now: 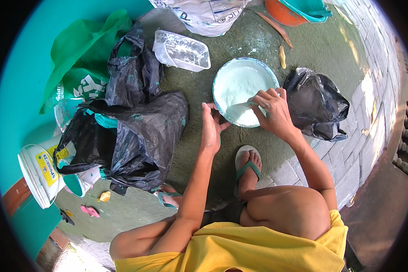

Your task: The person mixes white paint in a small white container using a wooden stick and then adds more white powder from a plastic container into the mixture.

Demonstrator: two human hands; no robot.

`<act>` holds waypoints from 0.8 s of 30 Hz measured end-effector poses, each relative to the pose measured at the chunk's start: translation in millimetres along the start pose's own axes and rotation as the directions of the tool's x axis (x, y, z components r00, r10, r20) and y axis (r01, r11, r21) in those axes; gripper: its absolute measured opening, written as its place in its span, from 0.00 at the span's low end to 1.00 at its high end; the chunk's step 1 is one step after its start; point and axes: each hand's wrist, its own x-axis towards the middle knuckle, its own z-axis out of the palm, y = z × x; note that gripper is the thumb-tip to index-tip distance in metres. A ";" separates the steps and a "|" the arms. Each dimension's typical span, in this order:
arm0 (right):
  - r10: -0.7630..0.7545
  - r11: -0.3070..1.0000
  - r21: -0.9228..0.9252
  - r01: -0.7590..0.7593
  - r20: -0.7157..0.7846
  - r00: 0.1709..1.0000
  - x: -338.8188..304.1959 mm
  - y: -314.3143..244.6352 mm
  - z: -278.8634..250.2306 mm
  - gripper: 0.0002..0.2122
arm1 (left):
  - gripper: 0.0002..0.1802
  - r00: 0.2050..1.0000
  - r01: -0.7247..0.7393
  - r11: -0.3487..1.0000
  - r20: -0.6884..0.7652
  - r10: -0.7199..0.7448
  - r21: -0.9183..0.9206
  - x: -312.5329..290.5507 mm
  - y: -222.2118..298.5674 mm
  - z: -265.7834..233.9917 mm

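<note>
A round bowl [263,68] of pale, whitish-green paint sits on the mossy ground in front of me. My left hand [211,127] rests against the bowl's near-left rim with its fingers apart. My right hand [272,109] is over the bowl's near edge, closed around a paint-covered stirring tool [240,109] that dips into the paint. I am squatting, with my sandalled foot [248,167] just below the bowl.
Black plastic bags lie at the left [136,131] and right [317,104] of the bowl. A clear plastic tub [181,50] and a white sack [204,13] are beyond it. A white paint bucket [38,174] lies at far left by a teal wall [22,68].
</note>
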 end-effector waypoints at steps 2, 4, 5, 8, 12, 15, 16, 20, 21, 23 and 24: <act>-0.022 0.999 -0.039 0.024 0.048 0.999 -6.2 -0.7 4.8 0.04 | 0.29 1.000 0.002 1.000 0.009 -0.002 -0.016 0.0 -0.3 1.5; 0.008 0.993 -0.119 -0.011 -0.024 1.000 -0.9 5.8 6.7 0.04 | 0.29 1.000 -0.002 1.000 0.021 0.002 -0.014 0.7 -0.4 2.2; 0.030 0.987 -0.155 -0.045 -0.098 0.995 3.3 10.8 3.9 0.04 | 0.29 1.000 -0.004 1.000 0.025 0.004 -0.012 0.9 -0.7 2.4; 0.139 0.973 -0.152 -0.176 -0.230 0.963 19.7 18.1 -1.9 0.04 | 0.30 1.000 0.003 0.999 0.004 -0.003 0.032 1.0 -0.2 1.0; 0.066 0.990 -0.106 -0.091 -0.219 0.974 21.7 13.7 13.2 0.05 | 0.30 1.000 0.014 1.000 0.011 -0.014 0.024 2.5 -2.2 1.1; 0.098 0.991 -0.064 -0.113 -0.208 0.973 9.9 0.0 12.5 0.06 | 0.31 1.000 0.022 0.999 -0.005 -0.022 0.035 2.4 -3.3 -2.1; 0.112 0.991 -0.050 -0.126 -0.222 0.969 6.9 -4.7 12.0 0.06 | 0.31 1.000 0.023 0.999 -0.017 -0.022 0.030 2.2 -4.9 -5.6; 0.000 0.990 -0.139 -0.022 -0.162 0.987 -14.9 -16.2 25.8 0.07 | 0.31 0.999 0.042 0.999 0.005 -0.042 -0.023 2.2 -4.4 -1.5; -0.007 0.990 -0.141 -0.008 -0.099 0.995 -20.6 -19.9 28.0 0.08 | 0.31 0.999 0.038 0.999 0.006 -0.038 -0.024 1.6 -3.6 -1.5; -0.041 0.979 -0.199 0.035 -0.025 0.999 -32.9 -25.9 28.1 0.09 | 0.31 0.999 0.032 0.999 0.010 -0.032 -0.028 0.7 -3.2 -0.6; -0.057 0.972 -0.228 0.059 0.014 0.998 -38.4 -27.4 28.1 0.10 | 0.31 1.000 0.030 0.999 0.010 -0.030 -0.035 0.1 -2.7 0.1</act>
